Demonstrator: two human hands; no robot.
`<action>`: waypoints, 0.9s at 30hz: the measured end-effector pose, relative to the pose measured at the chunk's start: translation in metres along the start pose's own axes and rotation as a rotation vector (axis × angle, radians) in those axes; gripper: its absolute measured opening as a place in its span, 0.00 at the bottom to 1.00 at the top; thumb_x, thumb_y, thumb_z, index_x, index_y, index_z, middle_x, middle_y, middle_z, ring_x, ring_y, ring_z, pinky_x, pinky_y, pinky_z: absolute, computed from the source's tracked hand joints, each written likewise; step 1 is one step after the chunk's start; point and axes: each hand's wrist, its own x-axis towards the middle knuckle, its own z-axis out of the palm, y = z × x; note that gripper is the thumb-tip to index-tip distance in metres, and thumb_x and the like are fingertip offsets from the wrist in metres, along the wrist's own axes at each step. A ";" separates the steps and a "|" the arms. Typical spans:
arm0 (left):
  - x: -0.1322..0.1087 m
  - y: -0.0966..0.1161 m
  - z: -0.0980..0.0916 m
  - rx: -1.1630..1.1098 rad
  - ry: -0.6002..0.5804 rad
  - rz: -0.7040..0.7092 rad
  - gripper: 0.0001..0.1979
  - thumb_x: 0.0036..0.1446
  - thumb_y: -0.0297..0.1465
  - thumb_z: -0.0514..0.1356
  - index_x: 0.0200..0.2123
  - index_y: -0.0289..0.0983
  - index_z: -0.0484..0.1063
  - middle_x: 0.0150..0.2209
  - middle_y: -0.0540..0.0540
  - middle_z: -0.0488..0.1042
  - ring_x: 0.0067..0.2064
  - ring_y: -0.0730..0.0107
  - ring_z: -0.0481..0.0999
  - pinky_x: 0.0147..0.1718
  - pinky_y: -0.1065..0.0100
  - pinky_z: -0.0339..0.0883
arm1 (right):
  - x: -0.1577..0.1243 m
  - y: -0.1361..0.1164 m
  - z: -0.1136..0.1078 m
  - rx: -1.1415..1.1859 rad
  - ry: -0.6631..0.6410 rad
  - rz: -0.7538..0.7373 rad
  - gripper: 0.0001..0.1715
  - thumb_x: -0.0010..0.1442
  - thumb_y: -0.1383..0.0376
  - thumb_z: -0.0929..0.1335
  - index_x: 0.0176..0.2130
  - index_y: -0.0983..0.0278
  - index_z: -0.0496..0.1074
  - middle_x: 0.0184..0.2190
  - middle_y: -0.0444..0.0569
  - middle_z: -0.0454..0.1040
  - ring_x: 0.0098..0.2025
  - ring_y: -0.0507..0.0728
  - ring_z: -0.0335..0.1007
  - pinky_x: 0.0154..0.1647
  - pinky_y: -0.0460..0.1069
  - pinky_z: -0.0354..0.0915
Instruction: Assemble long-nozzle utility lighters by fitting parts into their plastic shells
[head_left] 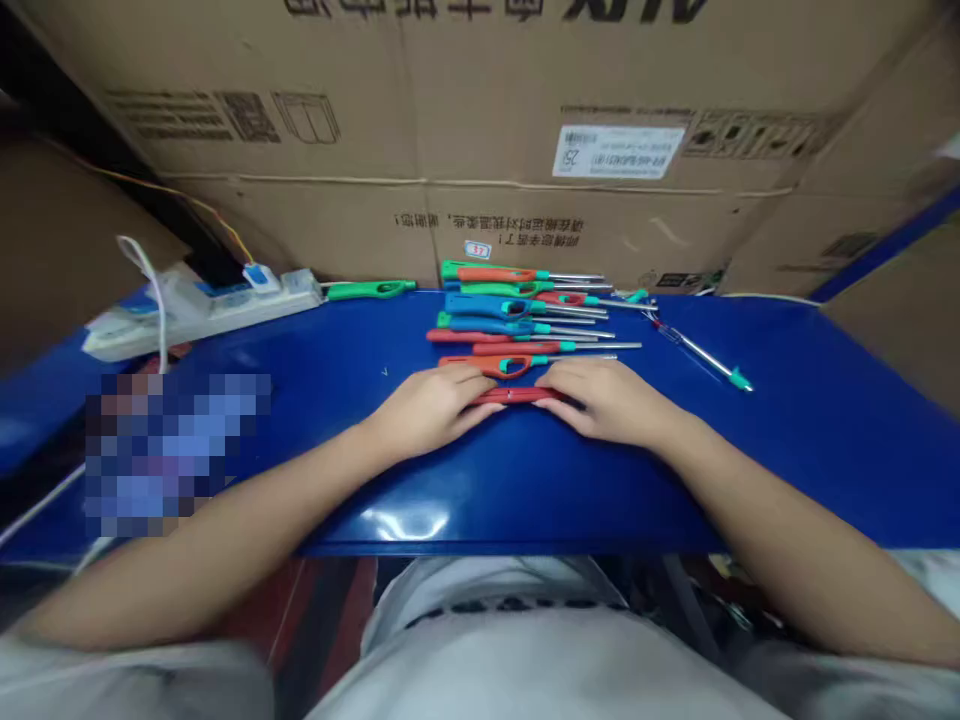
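Observation:
Both hands grip a red lighter handle [510,396] lying crosswise near the middle of the table. My left hand [435,408] pinches its left end between thumb and fingers. At the right end, my right hand [611,400] closes on it the same way. The fingers cover both ends, so I cannot tell whether a metal tube is attached. Just behind it lies an orange long-nosed lighter [491,364], close to the fingertips. Beyond that, more lighters in red, blue and green are stacked, among them a blue one [487,305], their metal tubes pointing right.
A loose metal lighter tube [705,352] with a teal tip lies to the right. A green handle [371,290] sits by the white power strip [217,315] at the left. Cardboard [480,120] walls off the back of the blue table [787,470]. A blurred-out object [172,455] lies at left.

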 end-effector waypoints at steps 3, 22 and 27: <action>0.000 0.002 -0.002 -0.013 0.026 -0.007 0.16 0.71 0.39 0.52 0.44 0.34 0.74 0.44 0.41 0.80 0.45 0.59 0.80 0.44 0.62 0.74 | -0.001 -0.001 0.002 -0.024 0.030 0.034 0.14 0.71 0.60 0.62 0.41 0.65 0.73 0.36 0.51 0.79 0.38 0.59 0.74 0.38 0.50 0.63; 0.002 -0.014 -0.003 -0.171 0.314 -0.014 0.15 0.66 0.40 0.61 0.46 0.34 0.77 0.42 0.42 0.82 0.42 0.65 0.81 0.43 0.68 0.74 | -0.003 0.013 -0.002 0.011 0.161 0.088 0.13 0.70 0.59 0.63 0.44 0.65 0.72 0.41 0.55 0.79 0.43 0.62 0.76 0.43 0.53 0.69; 0.003 -0.017 -0.002 -0.238 0.384 -0.072 0.16 0.62 0.41 0.64 0.42 0.34 0.79 0.38 0.43 0.83 0.35 0.69 0.81 0.38 0.71 0.74 | -0.003 0.015 -0.003 -0.001 0.163 0.095 0.13 0.70 0.60 0.63 0.44 0.65 0.73 0.40 0.54 0.79 0.41 0.62 0.77 0.40 0.53 0.69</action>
